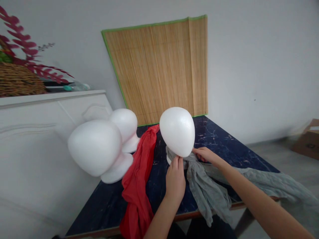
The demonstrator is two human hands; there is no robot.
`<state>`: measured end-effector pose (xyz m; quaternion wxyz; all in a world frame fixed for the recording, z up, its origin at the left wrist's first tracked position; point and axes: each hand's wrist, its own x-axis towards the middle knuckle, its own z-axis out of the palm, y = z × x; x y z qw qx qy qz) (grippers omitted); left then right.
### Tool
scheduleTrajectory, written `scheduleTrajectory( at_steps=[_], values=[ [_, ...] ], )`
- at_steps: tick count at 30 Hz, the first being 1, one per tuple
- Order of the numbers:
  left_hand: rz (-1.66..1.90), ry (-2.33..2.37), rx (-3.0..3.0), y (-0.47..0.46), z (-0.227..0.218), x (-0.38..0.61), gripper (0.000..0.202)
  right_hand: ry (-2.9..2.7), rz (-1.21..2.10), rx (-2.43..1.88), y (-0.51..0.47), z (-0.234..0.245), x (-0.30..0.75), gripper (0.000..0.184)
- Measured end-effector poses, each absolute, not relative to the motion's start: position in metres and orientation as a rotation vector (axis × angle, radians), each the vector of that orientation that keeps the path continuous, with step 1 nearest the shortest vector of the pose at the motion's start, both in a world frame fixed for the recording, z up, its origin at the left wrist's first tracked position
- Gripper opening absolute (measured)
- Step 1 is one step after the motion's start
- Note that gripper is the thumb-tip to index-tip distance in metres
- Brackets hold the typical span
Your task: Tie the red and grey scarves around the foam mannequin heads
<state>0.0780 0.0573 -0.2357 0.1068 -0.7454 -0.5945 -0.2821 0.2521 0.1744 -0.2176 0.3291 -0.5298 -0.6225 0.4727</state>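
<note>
A white foam mannequin head (177,131) stands on the dark blue table, with a grey scarf (203,186) around its neck. The scarf's one end hangs over the table's front edge, and its other part stretches off to the right. At the front of the neck, my left hand (175,177) is closed with its fingertips on the scarf, just under the head. My right hand (204,154) is closed on the scarf at the neck's right side. The head partly hides the fingertips of both hands.
Two more white foam heads (96,147) stand at the left by a white cabinet (47,132). A red scarf (139,176) lies across the marbled table (159,189) and over its front edge. Behind hangs a bamboo mat (159,69). A cardboard box (307,142) is on the floor.
</note>
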Motion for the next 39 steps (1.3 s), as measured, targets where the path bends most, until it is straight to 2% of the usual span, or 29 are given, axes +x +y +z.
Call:
scheduleTrajectory(
  at_steps=[8,12,20,25,31,36,39],
  values=[
    [-0.501,-1.672,-2.154,0.067,-0.235,0.082,0.031,-1.523,1.343,-1.395,0.179,-0.215,0.235,0.038],
    [-0.492,-1.575,-2.179,0.070,-0.228,0.078,0.021,-1.437,1.432,-1.401,0.181,-0.210,0.234,0.035],
    [-0.579,-1.449,-2.534,0.075,-0.231,0.050,0.019,-1.349,1.457,-1.359,0.190,-0.206,0.232,0.036],
    [-0.750,-1.628,-2.724,0.062,-0.223,0.026,0.017,-1.390,1.342,-1.441,0.211,-0.205,0.226,0.040],
    [-0.702,-1.647,-2.855,0.057,-0.207,0.011,0.018,-1.524,1.160,-1.515,0.232,-0.201,0.218,0.043],
    [-0.654,-1.699,-2.832,0.069,-0.212,0.009,0.012,-1.765,0.990,-1.496,0.219,-0.202,0.231,0.031],
    [-0.758,-1.696,-2.774,0.073,-0.221,0.014,0.019,-1.868,0.781,-1.495,0.195,-0.202,0.250,0.016]
  ],
)
